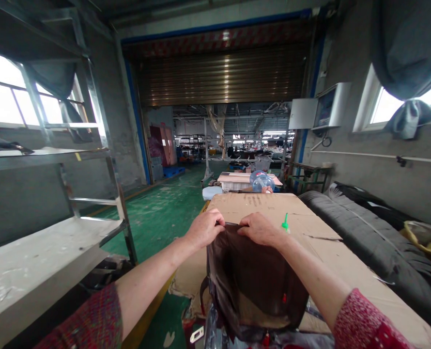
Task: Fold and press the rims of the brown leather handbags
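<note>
A dark brown bag (253, 281) stands at the near end of a cardboard-covered table (320, 247). My left hand (205, 228) is closed, pinching the bag's top edge on the left. My right hand (261, 229) is closed on the same top edge just to the right. The two hands are almost touching. A small green object (285, 222) stands on the cardboard just beyond my right hand.
A metal shelf rack (55, 228) stands at the left. Long rolls of dark fabric (368, 237) lie along the right wall. A blue water jug (262, 181) and white boxes (235, 181) sit past the table. Green floor (164, 213) leads through a raised roller door (219, 72).
</note>
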Available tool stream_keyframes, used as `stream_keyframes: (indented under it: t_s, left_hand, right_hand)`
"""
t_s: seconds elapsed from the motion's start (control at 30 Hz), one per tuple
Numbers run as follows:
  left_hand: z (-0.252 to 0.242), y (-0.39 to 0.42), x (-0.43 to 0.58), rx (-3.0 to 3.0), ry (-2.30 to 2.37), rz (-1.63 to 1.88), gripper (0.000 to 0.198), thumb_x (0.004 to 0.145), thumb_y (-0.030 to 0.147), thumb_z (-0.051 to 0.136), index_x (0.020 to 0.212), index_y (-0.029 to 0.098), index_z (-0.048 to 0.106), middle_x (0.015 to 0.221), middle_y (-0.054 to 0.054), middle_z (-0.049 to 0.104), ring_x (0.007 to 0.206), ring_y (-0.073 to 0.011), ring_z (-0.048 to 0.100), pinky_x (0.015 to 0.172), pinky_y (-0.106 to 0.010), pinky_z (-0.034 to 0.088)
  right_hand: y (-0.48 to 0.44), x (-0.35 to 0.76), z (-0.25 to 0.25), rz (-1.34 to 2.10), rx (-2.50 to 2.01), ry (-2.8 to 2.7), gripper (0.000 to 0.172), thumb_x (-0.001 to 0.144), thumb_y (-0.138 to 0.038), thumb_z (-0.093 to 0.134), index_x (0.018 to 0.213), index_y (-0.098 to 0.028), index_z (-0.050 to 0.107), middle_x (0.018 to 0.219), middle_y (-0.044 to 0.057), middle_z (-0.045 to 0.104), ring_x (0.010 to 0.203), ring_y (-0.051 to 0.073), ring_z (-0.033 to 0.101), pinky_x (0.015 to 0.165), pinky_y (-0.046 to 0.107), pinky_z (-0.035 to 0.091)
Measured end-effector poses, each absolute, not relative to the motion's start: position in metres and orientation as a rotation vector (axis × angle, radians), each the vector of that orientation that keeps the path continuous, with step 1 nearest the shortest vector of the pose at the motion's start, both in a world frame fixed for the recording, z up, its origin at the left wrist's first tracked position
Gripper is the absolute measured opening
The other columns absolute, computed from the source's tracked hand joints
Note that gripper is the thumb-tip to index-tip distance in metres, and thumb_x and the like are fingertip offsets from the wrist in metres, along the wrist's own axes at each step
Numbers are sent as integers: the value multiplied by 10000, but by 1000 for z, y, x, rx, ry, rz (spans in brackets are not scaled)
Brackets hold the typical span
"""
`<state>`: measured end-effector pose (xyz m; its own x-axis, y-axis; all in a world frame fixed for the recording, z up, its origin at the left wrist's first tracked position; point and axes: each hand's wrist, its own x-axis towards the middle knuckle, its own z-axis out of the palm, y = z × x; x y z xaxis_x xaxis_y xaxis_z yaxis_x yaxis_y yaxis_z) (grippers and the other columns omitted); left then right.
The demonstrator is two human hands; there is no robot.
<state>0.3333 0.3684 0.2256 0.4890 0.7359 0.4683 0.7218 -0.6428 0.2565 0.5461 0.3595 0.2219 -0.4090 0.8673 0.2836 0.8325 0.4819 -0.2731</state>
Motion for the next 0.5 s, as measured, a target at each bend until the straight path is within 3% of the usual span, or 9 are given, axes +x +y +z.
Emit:
stream_keyframes:
  t_s: [0.5]
  left_hand:
    - [221,373,335,2677,1290,896,48,750,202,694,759,191,649,859,3,597,809,-152,561,715,-263,397]
  right_hand:
    - [361,545,220,138,-1389,-2329,192,786,-292,634,633,-180,665,581,-12,595,586,120,517,510,244,236]
